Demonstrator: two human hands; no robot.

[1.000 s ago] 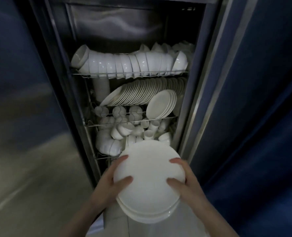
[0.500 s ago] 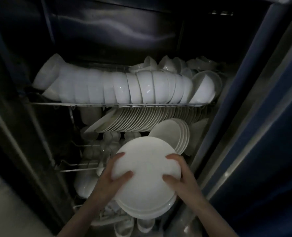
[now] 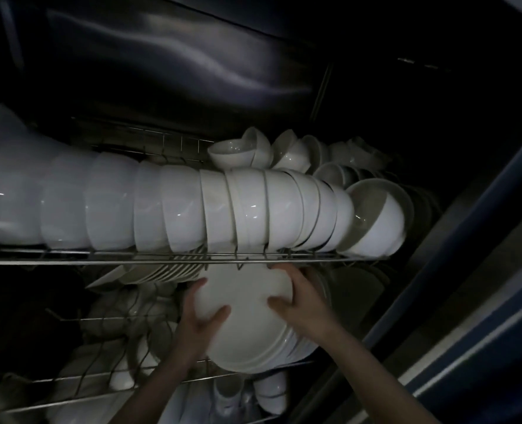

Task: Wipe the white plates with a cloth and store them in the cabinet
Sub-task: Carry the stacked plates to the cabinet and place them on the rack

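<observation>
A small stack of white plates point(image 3: 247, 328) is tilted on edge inside the dark cabinet, on the middle wire shelf point(image 3: 192, 377), just under the upper rack. My left hand point(image 3: 197, 325) grips its left rim, thumb across the front face. My right hand point(image 3: 299, 304) holds the right rim, fingers curled over the top edge. Behind the stack on the right, more white plates point(image 3: 305, 350) stand on edge. No cloth is in view.
A long row of nested white bowls point(image 3: 192, 209) lies on the upper wire rack point(image 3: 131, 258), close above my hands. A slanted row of plates point(image 3: 159, 273) sits to the left. Small cups point(image 3: 269, 393) fill the shelf below. The cabinet's door frame point(image 3: 455, 270) rises at right.
Both hands carried the plate stack up and forward from in front of the cabinet onto the middle shelf, beside the standing plates. The view has closed in on the racks.
</observation>
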